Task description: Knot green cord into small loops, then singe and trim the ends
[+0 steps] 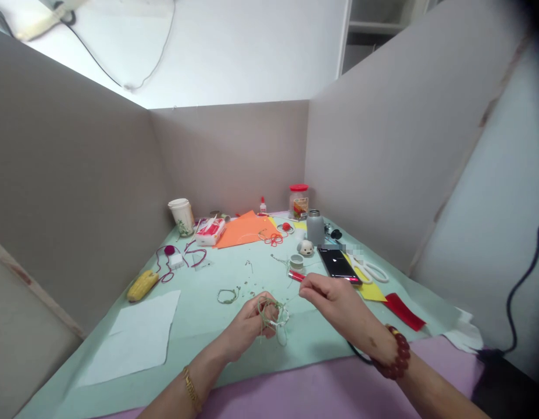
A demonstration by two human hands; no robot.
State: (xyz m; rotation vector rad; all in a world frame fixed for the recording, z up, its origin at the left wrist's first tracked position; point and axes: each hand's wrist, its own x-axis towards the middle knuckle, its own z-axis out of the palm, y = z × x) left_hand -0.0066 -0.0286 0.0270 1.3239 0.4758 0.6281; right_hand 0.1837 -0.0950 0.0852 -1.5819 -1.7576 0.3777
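Note:
My left hand [247,329] is closed around a tangle of thin green cord [271,314] just above the pale green mat [199,314]. It wears a gold bracelet. My right hand [334,299], with a dark red bead bracelet on the wrist, pinches the cord's end a little to the right, fingers pressed together. A small green cord loop [228,295] lies on the mat left of my hands. A red lighter-like stick [296,276] lies just beyond my right hand.
A black phone [338,263], white scissors [374,270], grey bottle [315,227], red-lidded jar [299,201], orange paper [245,230], paper cup [182,216], tissue pack [210,231], corn cob [142,285] and white sheet [138,337] lie around. Grey partition walls enclose the desk.

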